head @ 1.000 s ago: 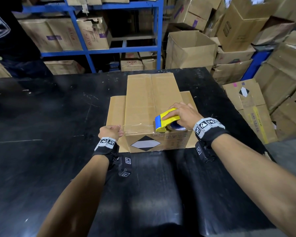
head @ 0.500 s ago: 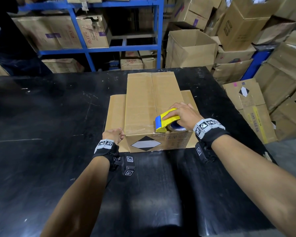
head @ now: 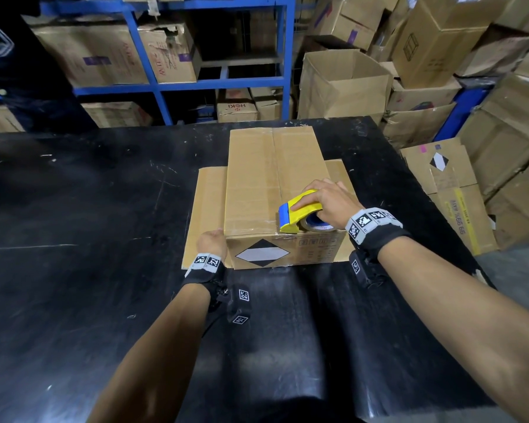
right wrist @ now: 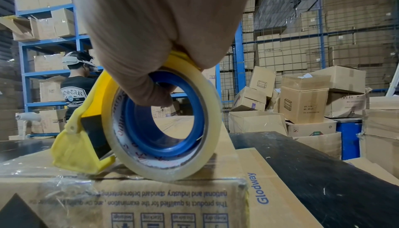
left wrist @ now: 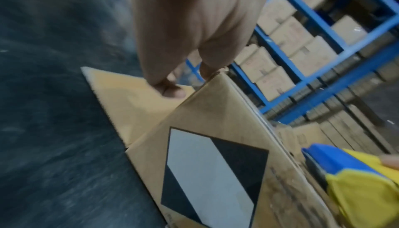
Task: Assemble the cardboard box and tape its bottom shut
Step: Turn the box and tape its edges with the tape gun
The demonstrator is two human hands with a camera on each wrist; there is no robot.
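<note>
Head view is showing the box (head: 272,190) sitting on the black tabletop (head: 89,239). Right hand (head: 327,199) is gripping the tape roller (head: 297,215) on the box's near edge. Left hand (head: 211,242) is pinching the box's left corner.

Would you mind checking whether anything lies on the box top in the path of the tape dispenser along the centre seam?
Nothing visible: the tape dispenser sits at the near edge, and the seam beyond is bare cardboard.

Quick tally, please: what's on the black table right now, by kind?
Box: 1
Tape dispenser: 1
Hand: 2, left at the box's near left corner, right gripping the dispenser
Total: 4
</note>
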